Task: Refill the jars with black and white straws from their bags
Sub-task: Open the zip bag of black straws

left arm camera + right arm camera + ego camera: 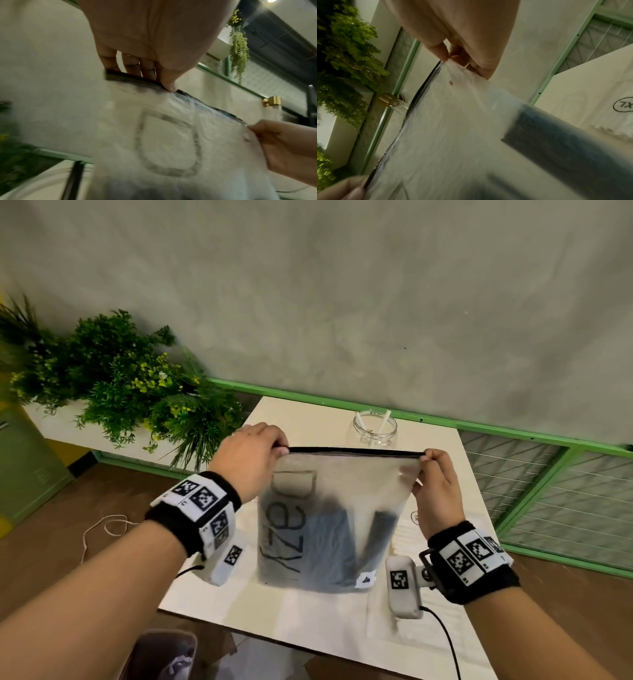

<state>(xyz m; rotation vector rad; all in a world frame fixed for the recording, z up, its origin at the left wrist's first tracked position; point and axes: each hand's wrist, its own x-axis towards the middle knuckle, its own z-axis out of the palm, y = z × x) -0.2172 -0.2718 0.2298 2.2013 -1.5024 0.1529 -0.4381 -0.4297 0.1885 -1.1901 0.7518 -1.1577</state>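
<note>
Both hands hold the bag up by its top edge.
Left hand [251, 455] and right hand [436, 491] each pinch a corner of the frosted bag [329, 525], knuckles raised above the table [308, 618].

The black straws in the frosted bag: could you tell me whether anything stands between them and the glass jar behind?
Yes: the bag's black zip strip looks closed. The left hand and right hand pinch its top corners, with the black straws sealed inside. The glass jar behind stands open, holding two white straws.
</note>
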